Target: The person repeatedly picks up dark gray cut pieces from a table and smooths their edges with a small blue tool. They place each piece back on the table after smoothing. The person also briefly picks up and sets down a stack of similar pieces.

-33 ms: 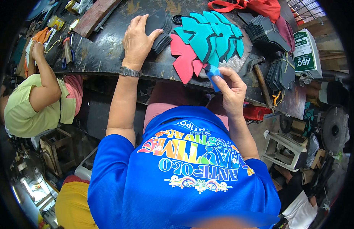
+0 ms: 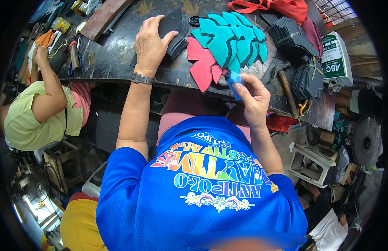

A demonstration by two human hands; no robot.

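Observation:
My left hand (image 2: 151, 44) lies on the dark table beside a fanned stack of flat black cut pieces (image 2: 174, 26). Its fingers are stretched out, and the thumb rests on the stack's near edge. Between thumb and fingers, my right hand (image 2: 256, 95) pinches a small flat blue piece (image 2: 233, 85) with a dark far end, at the table's front edge. That end meets the overlapping teal cut pieces (image 2: 227, 39), which have black edges. Red cut pieces (image 2: 201, 62) of similar shape lie left of it, partly under the teal ones.
A hammer (image 2: 286, 90) lies right of the teal pieces, near tied black stacks (image 2: 308, 79) and a green-and-white can (image 2: 334, 58). A wooden board (image 2: 102, 19) crosses the far left. A person in a light green shirt (image 2: 35, 117) sits at the left. A red bag (image 2: 288, 10) lies at the back.
The top black piece under my left thumb sits slightly differently, with more of its face showing. Both hands stay in nearly the same place.

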